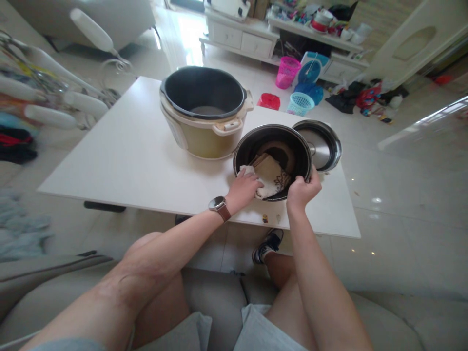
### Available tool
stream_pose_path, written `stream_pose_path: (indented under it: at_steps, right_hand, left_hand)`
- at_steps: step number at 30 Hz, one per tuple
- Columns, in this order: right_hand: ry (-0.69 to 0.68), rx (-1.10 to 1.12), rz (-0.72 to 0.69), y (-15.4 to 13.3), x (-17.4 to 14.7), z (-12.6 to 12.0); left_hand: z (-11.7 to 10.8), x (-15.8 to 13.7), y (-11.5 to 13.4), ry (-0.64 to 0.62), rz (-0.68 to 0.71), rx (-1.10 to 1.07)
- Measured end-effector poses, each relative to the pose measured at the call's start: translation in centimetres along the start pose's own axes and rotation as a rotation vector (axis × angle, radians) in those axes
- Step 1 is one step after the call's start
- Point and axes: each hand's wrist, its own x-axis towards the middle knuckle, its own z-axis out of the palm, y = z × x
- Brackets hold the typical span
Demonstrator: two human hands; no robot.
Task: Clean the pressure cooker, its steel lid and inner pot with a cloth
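Observation:
A dark round inner pot [252, 141] tilts toward me near the front right of the white table. My right hand [304, 189] grips its right rim, fingers round the outside and thumb at the edge. Inside lies a folded beige cloth [269, 174] with a dark pattern. My left hand [248, 185] is closed on the cloth's left part, at the pot's near left rim. To the left stands a pressure cooker body [204, 136], its dark inside open to view. Behind the inner pot, a shiny round metal lid or pan [323, 146] rests partly hidden.
The white table [120, 161] has its near edge just before my knees. Plastic baskets, one pink [287, 71] and one light blue [300, 103], sit on the floor beyond. A white cabinet [239, 39] lines the back. White curved rails [91, 31] stand at left.

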Motion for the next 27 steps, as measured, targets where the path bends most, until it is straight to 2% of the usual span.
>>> stream_pose_path:
  at_steps: [9,12,18,25,27]
  right_hand:
    - [-0.024,-0.087,0.052,-0.1,1.8,-1.1]
    - [-0.023,-0.045,0.041,0.0,2.3,-1.4]
    - [-0.176,0.059,-0.062,0.6,2.9,-1.5]
    - [-0.151,0.101,-0.023,1.0,2.6,-1.1]
    - [-0.155,0.093,-0.021,0.9,2.3,-1.0]
  left_hand:
    - [0.4,0.1,0.1,-0.021,-0.001,-0.005]
    - [0.6,0.2,0.2,-0.004,0.015,0.003]
    - [0.4,0.3,0.4,0.022,0.034,0.008]
    - [0.3,0.3,1.1,0.022,0.016,-0.011]
    - [0.2,0.3,1.5,0.018,-0.026,-0.045]
